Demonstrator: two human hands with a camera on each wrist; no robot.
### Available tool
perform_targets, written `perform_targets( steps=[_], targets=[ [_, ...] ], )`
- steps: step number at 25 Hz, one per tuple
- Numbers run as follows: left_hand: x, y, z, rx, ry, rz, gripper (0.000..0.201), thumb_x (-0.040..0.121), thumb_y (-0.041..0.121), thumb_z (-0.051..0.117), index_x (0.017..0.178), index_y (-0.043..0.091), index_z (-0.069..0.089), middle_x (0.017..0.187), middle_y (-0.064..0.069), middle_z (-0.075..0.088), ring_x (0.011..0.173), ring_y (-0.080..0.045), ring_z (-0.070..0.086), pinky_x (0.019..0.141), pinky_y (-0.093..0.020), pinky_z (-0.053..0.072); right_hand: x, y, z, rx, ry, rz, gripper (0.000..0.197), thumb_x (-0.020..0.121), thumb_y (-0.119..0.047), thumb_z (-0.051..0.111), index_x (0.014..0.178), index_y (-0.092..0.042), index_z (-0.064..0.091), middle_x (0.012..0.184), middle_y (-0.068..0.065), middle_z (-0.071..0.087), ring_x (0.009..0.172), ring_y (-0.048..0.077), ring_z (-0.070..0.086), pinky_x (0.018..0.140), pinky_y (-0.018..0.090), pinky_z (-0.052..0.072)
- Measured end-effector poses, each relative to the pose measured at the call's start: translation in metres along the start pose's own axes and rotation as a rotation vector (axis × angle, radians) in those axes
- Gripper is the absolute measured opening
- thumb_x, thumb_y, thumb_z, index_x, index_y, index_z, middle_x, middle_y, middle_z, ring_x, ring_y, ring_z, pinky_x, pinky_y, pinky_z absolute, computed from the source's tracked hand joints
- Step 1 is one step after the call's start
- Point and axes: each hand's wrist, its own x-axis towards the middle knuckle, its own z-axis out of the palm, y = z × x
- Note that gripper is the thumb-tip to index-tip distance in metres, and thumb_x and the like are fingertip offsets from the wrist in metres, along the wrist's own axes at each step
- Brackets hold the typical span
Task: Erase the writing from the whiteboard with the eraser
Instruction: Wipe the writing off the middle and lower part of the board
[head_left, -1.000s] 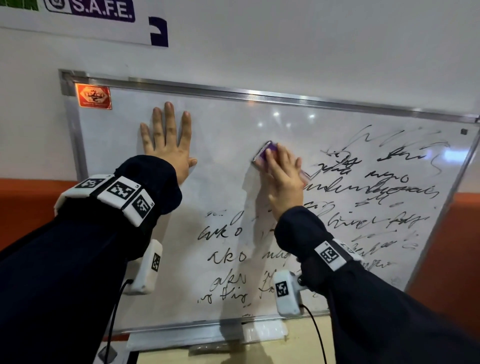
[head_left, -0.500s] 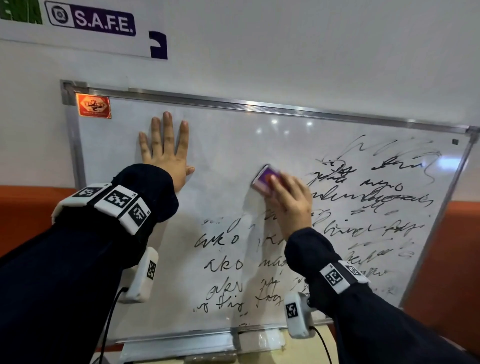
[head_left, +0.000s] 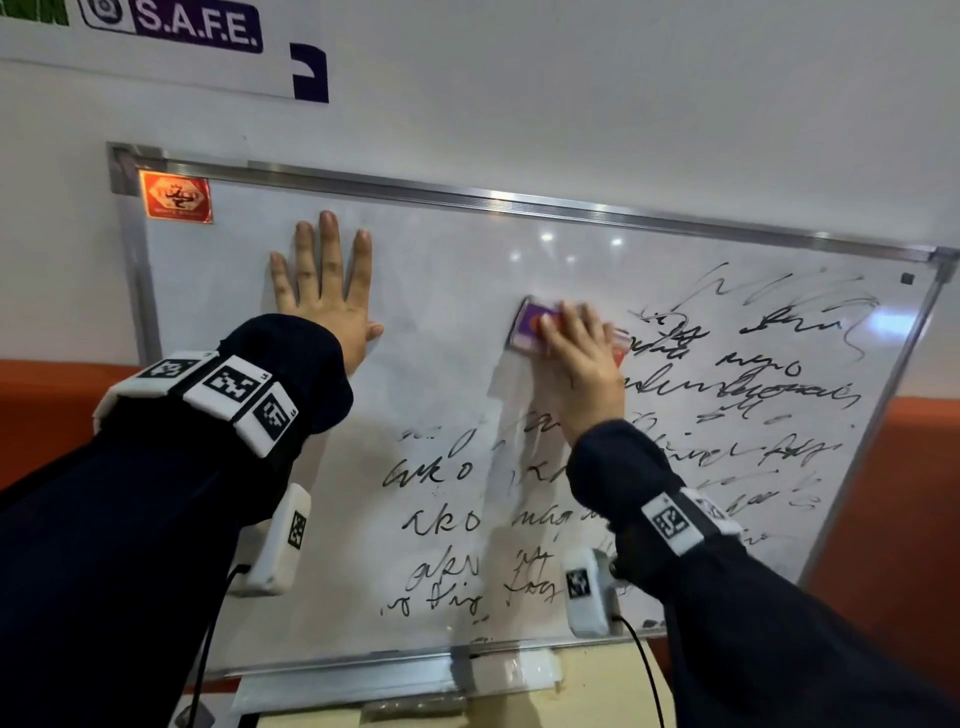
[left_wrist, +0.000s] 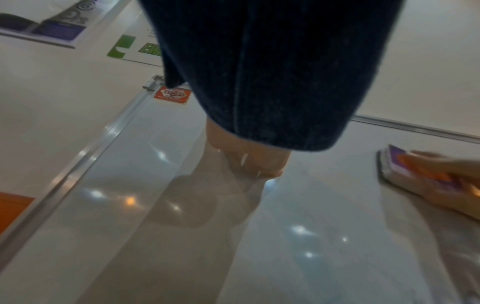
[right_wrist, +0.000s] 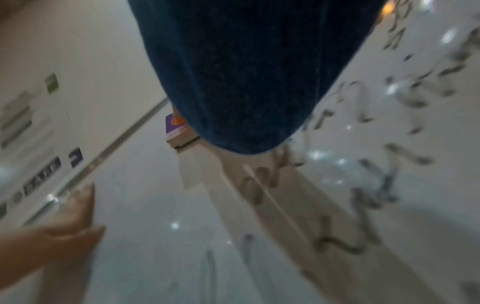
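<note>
A framed whiteboard (head_left: 441, 270) leans on the wall, with black scrawled writing (head_left: 727, 384) across its right and lower middle; its upper left is wiped bare. My right hand (head_left: 576, 364) grips a purple and orange eraser (head_left: 530, 325) and presses it flat on the board at the writing's left edge. My left hand (head_left: 324, 291) lies flat on the bare upper left, fingers straight and pointing up. The left wrist view shows the eraser (left_wrist: 397, 162) at far right under blurred fingers. A dark sleeve hides most of the eraser (right_wrist: 174, 127) in the right wrist view.
An orange sticker (head_left: 176, 197) marks the board's top left corner. A pen tray (head_left: 363, 686) runs under the bottom frame, above a pale wooden surface (head_left: 597, 691). A S.A.F.E. poster (head_left: 197, 26) hangs on the wall above. An orange wall band (head_left: 924, 467) lies behind.
My right hand slid the eraser down the board, then back up a little. My left hand has stayed flat in the same spot.
</note>
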Motion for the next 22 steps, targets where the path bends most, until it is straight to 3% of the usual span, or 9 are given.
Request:
perform_targets(
  steps=[3,5,8,10,12,14,16,19,22],
  targets=[
    [-0.001,-0.001,-0.001,0.014,0.001,-0.004,0.099,0.095,0.042,0.046,0.134,0.019,-0.042,0.147,-0.018,-0.039,0.137,-0.038,-0.033,0.109,-0.056,-0.017,0.026,-0.025,0.012,0.079,0.055,0.073,0.057,0.077,0.007,0.07,0.131,-0.01,0.059,0.144,0.008,0.045,0.138,0.032,0.038,0.122,0.036,0.013],
    [-0.001,0.0,-0.002,0.009,-0.015,-0.005,0.099,0.096,0.042,0.045,0.132,0.02,-0.044,0.146,-0.017,-0.041,0.136,-0.037,-0.035,0.108,-0.055,-0.019,0.007,-0.046,0.02,0.09,-0.028,-0.104,0.04,0.084,-0.007,0.065,0.124,-0.01,0.065,0.139,0.011,0.053,0.131,0.032,0.047,0.117,0.046,0.025],
    [-0.001,0.0,-0.003,0.006,-0.019,0.0,0.1,0.095,0.043,0.046,0.132,0.02,-0.044,0.146,-0.017,-0.041,0.136,-0.036,-0.035,0.108,-0.055,-0.019,-0.022,-0.054,0.019,0.064,-0.207,-0.328,0.041,0.078,0.003,0.072,0.117,-0.01,0.069,0.132,0.014,0.06,0.123,0.035,0.055,0.111,0.052,0.03],
    [-0.001,0.0,-0.002,0.015,-0.01,-0.001,0.101,0.095,0.044,0.047,0.134,0.019,-0.043,0.147,-0.017,-0.041,0.137,-0.037,-0.034,0.109,-0.056,-0.018,-0.007,-0.049,0.014,0.01,-0.17,-0.238,0.046,0.078,0.001,0.073,0.122,-0.01,0.066,0.135,0.013,0.058,0.126,0.036,0.052,0.113,0.05,0.027],
    [-0.002,0.0,-0.001,0.015,-0.005,0.001,0.101,0.095,0.044,0.047,0.134,0.019,-0.042,0.146,-0.017,-0.041,0.137,-0.036,-0.034,0.109,-0.055,-0.018,0.018,-0.048,0.011,0.033,-0.054,-0.021,0.04,0.086,-0.011,0.061,0.126,-0.01,0.064,0.138,0.013,0.055,0.13,0.036,0.048,0.116,0.043,0.023],
    [-0.001,0.0,-0.002,0.014,-0.008,0.006,0.101,0.095,0.044,0.046,0.133,0.02,-0.044,0.146,-0.016,-0.042,0.136,-0.036,-0.036,0.109,-0.055,-0.018,0.036,-0.057,0.017,0.078,0.016,0.105,0.043,0.085,-0.007,0.061,0.127,-0.01,0.063,0.139,0.015,0.054,0.132,0.037,0.046,0.117,0.043,0.022],
    [-0.001,-0.001,-0.003,0.022,-0.012,0.005,0.102,0.095,0.044,0.046,0.131,0.02,-0.046,0.145,-0.016,-0.043,0.132,-0.033,-0.041,0.108,-0.054,-0.019,0.03,-0.08,0.03,0.072,-0.002,0.027,0.046,0.081,-0.004,0.066,0.127,-0.01,0.064,0.138,0.015,0.055,0.13,0.037,0.048,0.116,0.045,0.023],
    [-0.001,0.0,-0.004,0.007,-0.025,0.005,0.102,0.095,0.045,0.047,0.129,0.022,-0.046,0.145,-0.016,-0.043,0.127,-0.03,-0.046,0.107,-0.053,-0.021,-0.014,-0.101,0.047,0.096,-0.1,-0.194,0.033,0.093,-0.012,0.049,0.12,-0.011,0.068,0.135,0.012,0.058,0.127,0.035,0.052,0.117,0.043,0.024],
    [-0.001,0.001,-0.004,0.007,-0.025,0.013,0.099,0.095,0.045,0.046,0.132,0.021,-0.043,0.147,-0.016,-0.041,0.135,-0.034,-0.037,0.108,-0.054,-0.02,-0.036,-0.081,0.038,0.12,-0.037,-0.036,0.031,0.097,-0.017,0.05,0.122,-0.011,0.067,0.137,0.011,0.057,0.128,0.032,0.051,0.112,0.048,0.032]
  ],
)
